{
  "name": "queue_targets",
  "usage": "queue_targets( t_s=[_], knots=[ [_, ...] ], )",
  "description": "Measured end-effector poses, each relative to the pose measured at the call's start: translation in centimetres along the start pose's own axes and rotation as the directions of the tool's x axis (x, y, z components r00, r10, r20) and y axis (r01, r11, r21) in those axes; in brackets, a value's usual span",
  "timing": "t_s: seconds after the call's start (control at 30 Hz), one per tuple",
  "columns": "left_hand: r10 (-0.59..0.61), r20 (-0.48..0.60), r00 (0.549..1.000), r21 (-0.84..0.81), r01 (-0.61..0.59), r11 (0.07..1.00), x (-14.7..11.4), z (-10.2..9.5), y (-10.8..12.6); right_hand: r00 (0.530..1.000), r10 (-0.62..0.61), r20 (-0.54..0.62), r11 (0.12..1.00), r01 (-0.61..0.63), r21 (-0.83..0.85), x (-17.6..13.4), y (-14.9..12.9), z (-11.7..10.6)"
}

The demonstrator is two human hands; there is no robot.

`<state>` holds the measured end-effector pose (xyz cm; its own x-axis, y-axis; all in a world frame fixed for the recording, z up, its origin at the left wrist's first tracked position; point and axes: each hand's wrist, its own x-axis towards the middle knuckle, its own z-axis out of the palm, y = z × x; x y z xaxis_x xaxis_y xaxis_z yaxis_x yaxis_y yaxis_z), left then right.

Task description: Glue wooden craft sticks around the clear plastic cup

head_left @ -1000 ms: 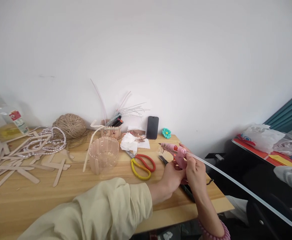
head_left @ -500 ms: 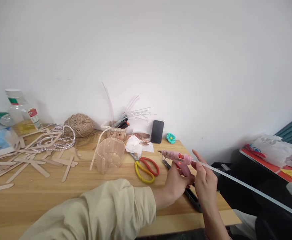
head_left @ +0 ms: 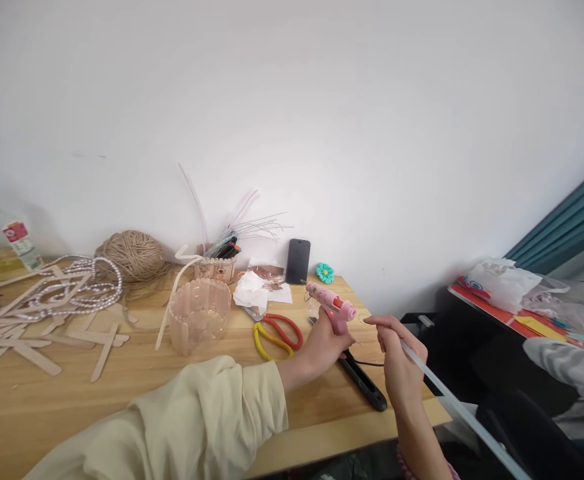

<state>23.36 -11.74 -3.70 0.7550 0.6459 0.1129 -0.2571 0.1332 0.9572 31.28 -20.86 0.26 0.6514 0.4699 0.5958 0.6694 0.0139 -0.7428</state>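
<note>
My left hand [head_left: 322, 350] is wrapped round the handle of a pink glue gun [head_left: 326, 297], whose nozzle points left and away over the table. Right of it, my right hand [head_left: 403, 367] grips a long translucent glue stick [head_left: 452, 398] that slopes down to the lower right. A gap separates the stick from the gun's back end. Under my left hand lies a black utility knife [head_left: 367, 383], partly covered. Scissors [head_left: 299, 330] with one red and one yellow handle rest just left of the gun.
A clear ribbed cup [head_left: 199, 323] stands left of the scissors. Behind are a pen holder [head_left: 217, 270], white tissue [head_left: 251, 291], a phone [head_left: 298, 261] and a turquoise flower [head_left: 325, 272]. Craft sticks [head_left: 105, 352], beads [head_left: 105, 303] and twine [head_left: 131, 257] lie left. Plastic bags [head_left: 505, 283] sit right.
The glue stick has come away from the back of the glue gun, with my right hand drawn back from it. The view has turned slightly right.
</note>
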Motion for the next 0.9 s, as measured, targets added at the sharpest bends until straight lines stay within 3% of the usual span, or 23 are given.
queue_targets(
  t_s=[0.07,0.13,0.23,0.33,0.43,0.57,0.7,0.8,0.9],
  knots=[
    [-0.025,0.004,1.0,-0.011,0.025,1.0,0.2,-0.2,0.2,1.0,0.013,0.007,0.947,-0.01,-0.321,0.0,0.2,-0.9],
    [-0.059,0.002,0.998,-0.02,0.059,0.998,0.3,-0.4,0.6,1.0,0.016,0.012,0.828,-0.007,-0.561,0.3,0.6,-1.8],
    [-0.085,0.022,0.996,-0.03,0.086,0.996,0.2,-0.5,1.3,0.997,0.068,0.031,0.757,-0.031,-0.652,1.1,1.7,-3.1],
    [-0.077,0.082,0.994,-0.05,0.081,0.995,0.2,-0.3,1.3,0.994,0.11,0.029,0.859,-0.081,-0.506,1.8,2.9,-3.8],
    [-0.039,0.119,0.992,-0.077,0.049,0.996,0.2,0.0,0.3,0.977,0.214,0.002,0.939,-0.205,-0.276,2.1,3.6,-3.1],
    [0.038,0.111,0.993,-0.039,-0.033,0.999,0.1,0.4,-0.9,0.969,0.244,-0.045,0.965,-0.247,-0.083,2.3,4.0,-0.7],
    [0.016,0.12,0.993,-0.05,-0.01,0.999,0.2,0.2,-1.1,0.956,0.268,-0.12,0.959,-0.253,0.129,2.8,3.6,1.1],
    [-0.014,0.078,0.997,-0.044,0.018,0.999,0.5,0.0,-0.9,0.922,0.32,-0.219,0.928,-0.258,0.27,3.4,3.2,0.9],
    [-0.005,0.103,0.995,-0.07,0.012,0.998,0.5,0.0,-0.8,0.881,0.313,-0.354,0.924,-0.195,0.33,4.0,3.2,-0.3]
  ],
)
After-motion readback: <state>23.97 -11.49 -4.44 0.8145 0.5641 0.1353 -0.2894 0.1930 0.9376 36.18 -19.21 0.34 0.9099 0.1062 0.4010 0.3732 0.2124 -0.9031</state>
